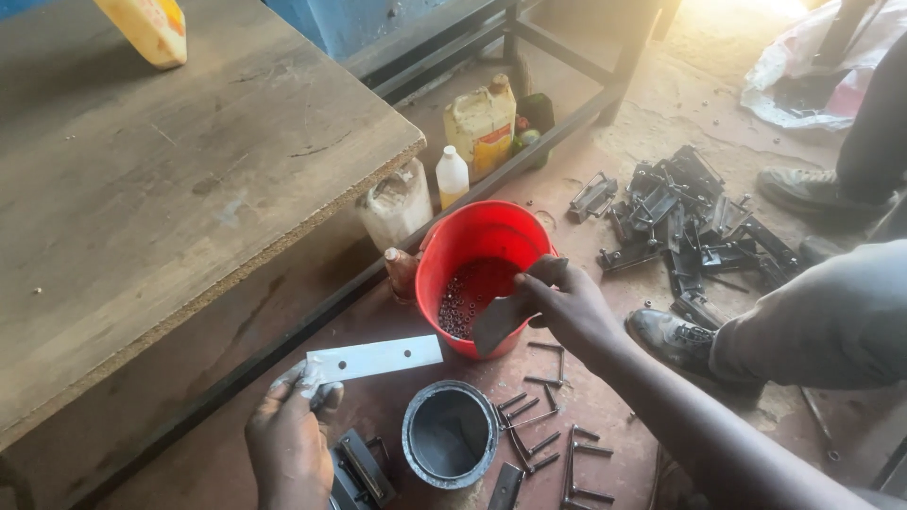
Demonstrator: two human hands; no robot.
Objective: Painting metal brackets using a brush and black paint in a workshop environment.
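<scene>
Dusty floor; left hand (288,439), metal strip (378,359) rightward.

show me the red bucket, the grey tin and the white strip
red bucket (529,236): head view, inner back wall.
grey tin (450,436): head view, inside bottom.
white strip (378,359): head view, middle of the flat face.
</scene>
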